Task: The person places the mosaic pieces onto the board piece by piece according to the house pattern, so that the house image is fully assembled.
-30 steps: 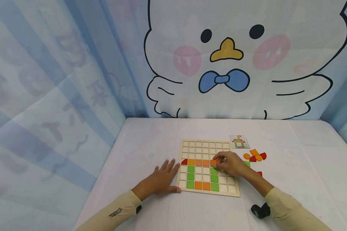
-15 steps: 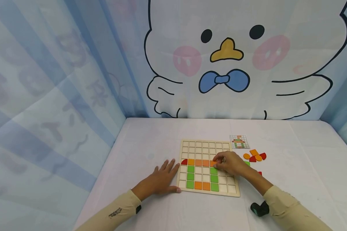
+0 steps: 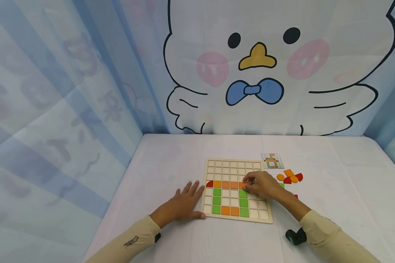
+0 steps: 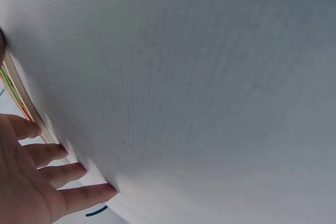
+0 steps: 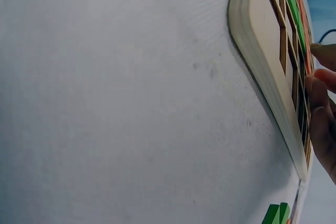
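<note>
A wooden grid board (image 3: pixel 230 171) lies on the table with orange, green and red tiles set in its cells. My left hand (image 3: pixel 183 204) lies with fingers spread at the board's left edge; in the left wrist view its fingers (image 4: pixel 89 196) are straight against the cloth. My right hand (image 3: pixel 261 184) is over the board's right side. Its thumb and fingers pinch an orange square tile (image 3: pixel 241 185) at the right end of the orange row, just above a green tile (image 3: pixel 243 194). Part of that tile is hidden by the fingertips.
A small pattern card (image 3: pixel 272 160) lies beyond the board's right corner. Near it sits a loose pile of orange and red pieces (image 3: pixel 288 176). A green piece (image 3: pixel 281 185) and a red piece (image 3: pixel 296 196) are partly hidden behind the right arm. A patterned curtain (image 3: pixel 256 117) hangs behind the table.
Hardly anything differs. The right hand stays at the same cell with the orange tile, its forearm shifting very slightly. My left hand has not moved.
</note>
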`<state>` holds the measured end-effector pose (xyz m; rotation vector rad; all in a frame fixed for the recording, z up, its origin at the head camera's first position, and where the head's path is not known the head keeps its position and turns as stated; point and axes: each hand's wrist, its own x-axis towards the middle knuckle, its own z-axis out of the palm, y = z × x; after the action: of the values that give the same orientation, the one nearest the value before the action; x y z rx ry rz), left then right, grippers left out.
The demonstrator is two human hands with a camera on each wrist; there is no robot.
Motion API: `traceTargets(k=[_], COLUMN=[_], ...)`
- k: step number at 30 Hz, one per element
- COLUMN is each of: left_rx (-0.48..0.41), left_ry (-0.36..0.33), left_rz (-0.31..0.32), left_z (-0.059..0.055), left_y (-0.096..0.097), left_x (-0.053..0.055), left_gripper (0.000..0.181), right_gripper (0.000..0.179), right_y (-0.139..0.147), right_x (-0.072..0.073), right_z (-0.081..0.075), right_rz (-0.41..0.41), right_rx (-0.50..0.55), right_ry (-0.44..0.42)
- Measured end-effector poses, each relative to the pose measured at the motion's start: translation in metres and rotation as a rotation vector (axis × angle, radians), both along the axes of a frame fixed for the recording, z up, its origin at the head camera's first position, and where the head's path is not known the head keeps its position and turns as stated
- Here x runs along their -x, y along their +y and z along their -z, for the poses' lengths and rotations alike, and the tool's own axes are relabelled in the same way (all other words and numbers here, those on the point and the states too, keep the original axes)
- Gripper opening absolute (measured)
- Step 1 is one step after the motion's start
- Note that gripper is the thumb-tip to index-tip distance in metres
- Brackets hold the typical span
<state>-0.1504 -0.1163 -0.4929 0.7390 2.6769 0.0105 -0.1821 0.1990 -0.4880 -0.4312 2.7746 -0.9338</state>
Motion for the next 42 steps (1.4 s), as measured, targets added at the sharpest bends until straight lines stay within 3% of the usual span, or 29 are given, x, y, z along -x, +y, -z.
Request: traceTargets(k=[9, 19, 28, 37, 42], left_rx=[-0.004, -0.004, 0.003, 0.0, -0.002], left_ry=[-0.006, -0.008, -0.008, -0.004, -0.001], left_rz=[-0.009, -0.008, -0.009, -0.003, 0.001], left_z=[0.0, -0.001, -0.002, -0.002, -0.002], left_y=[0.001, 0.001, 0.001, 0.001, 0.0], left_x=[0.0, -0.001, -0.001, -0.001, -0.002], left_gripper=[0.103, 0.103, 0.103, 0.102, 0.102], right_gripper=[0.023, 0.036, 0.035, 0.043, 0.046], right_y=[0.031, 0.095, 0.141, 0.156, 0.156], right_x=[-0.001, -0.005, -0.011, -0.011, -0.009], right_z=[-0.005, -0.014, -0.01, -0.003, -0.001], right_rz=[0.0, 0.167, 0.276, 0.343, 0.341], right_rx=[0.055, 0.032, -0.049, -0.119, -0.15], right_ry=[0.044, -0.008, -0.027, -0.065, -0.098])
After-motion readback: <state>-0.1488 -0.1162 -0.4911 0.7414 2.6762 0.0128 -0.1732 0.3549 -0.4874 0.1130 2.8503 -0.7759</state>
